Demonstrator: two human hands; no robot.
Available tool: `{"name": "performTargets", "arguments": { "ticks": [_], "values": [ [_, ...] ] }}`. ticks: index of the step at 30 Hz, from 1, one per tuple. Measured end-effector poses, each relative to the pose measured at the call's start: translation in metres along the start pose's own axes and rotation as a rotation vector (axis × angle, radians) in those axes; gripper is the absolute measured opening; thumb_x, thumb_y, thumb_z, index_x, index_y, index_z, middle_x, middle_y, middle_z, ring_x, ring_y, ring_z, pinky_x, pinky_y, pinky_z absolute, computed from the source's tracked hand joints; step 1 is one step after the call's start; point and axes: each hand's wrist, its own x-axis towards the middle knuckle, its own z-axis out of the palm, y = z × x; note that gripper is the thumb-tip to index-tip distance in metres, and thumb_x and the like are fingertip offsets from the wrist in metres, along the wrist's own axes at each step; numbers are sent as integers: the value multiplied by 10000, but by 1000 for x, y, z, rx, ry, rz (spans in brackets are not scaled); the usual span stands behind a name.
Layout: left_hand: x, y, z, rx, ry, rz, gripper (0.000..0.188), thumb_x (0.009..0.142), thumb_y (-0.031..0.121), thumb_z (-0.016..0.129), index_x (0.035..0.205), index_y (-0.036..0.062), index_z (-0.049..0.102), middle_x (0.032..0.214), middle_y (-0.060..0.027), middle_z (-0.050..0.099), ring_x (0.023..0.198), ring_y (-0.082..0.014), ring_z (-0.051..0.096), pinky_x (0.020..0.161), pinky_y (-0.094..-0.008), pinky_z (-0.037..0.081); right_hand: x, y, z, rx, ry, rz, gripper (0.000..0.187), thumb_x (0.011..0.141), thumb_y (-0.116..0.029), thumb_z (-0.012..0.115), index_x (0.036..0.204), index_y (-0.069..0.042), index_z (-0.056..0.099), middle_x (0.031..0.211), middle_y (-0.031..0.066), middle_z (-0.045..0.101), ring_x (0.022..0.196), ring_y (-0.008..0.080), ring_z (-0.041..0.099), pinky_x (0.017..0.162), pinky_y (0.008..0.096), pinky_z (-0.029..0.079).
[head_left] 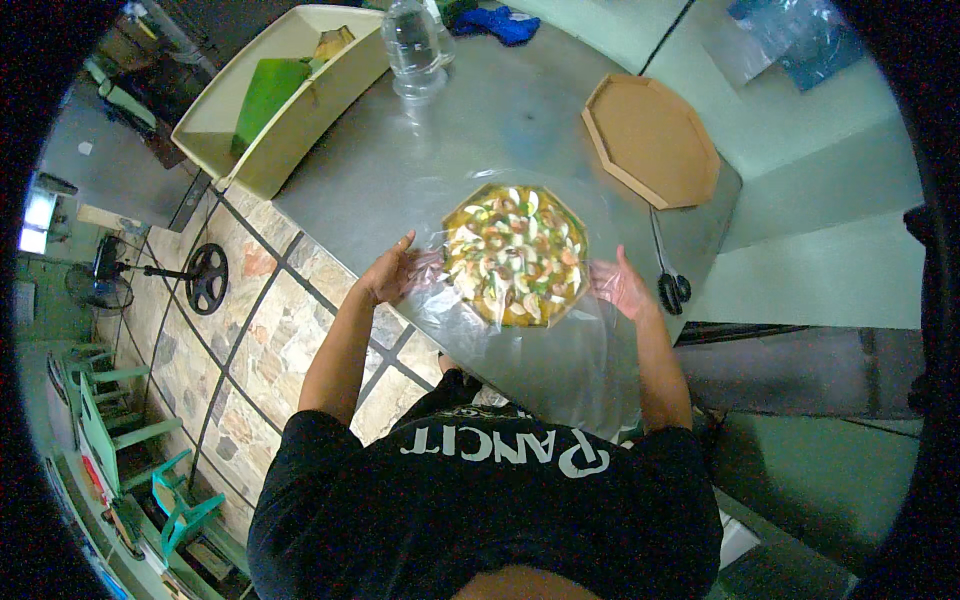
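An octagonal tray of food, topped with sliced egg and bits of green and orange, rests on the metal table. Clear plastic film stretches over the tray and spreads across the table around it. At the tray's left side is my left hand, fingers stretched toward the tray and seen through film, thumb apart. My right hand mirrors it on the right, thumb raised and fingers flat beside the tray. Whether the fingertips touch the tray is hard to make out through the shiny film.
A brown octagonal cardboard lid lies back right, with black-handled scissors below it. A cream bin holding something green stands back left, beside a clear bottle. A blue cloth lies at the far edge.
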Motion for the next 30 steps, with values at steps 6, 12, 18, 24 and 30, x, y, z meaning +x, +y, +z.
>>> {"name": "performTargets", "arguments": {
  "ticks": [6,12,18,24,30],
  "values": [
    [22,20,-24,121,64,49,776,942,617,308,1314,-47,464,1236,-178,557,1120,-273,506,1022,-360,348,-3,19,29,28,-43,-24,868,828,-717,460,1224,53,523,1024,126,635,906,234,618,884,397,468],
    [23,49,-62,253,79,130,706,962,578,308,1262,-23,525,1172,-137,599,1026,-239,555,886,-336,437,14,31,55,53,-82,-14,826,835,-678,503,1252,35,509,1041,106,620,922,208,610,854,373,481],
    [27,73,-102,357,272,154,724,949,606,314,1257,-5,549,1233,-117,589,875,-225,567,760,-341,461,30,39,114,124,-118,-10,831,844,-656,512,1322,19,430,1003,69,599,948,194,608,843,330,513],
    [34,119,-157,499,377,257,755,889,664,391,1147,-6,626,1026,-142,654,781,-216,596,652,-336,468,48,48,175,175,-122,-11,738,856,-625,525,1279,-21,484,1060,80,618,952,197,618,835,325,507],
    [38,152,-167,715,640,365,779,824,738,429,1145,63,651,1014,-145,679,802,-234,592,752,-376,491,63,73,215,260,-178,-15,610,920,-563,449,1242,-51,526,1139,99,617,1068,237,579,958,383,429]
  ]
}}
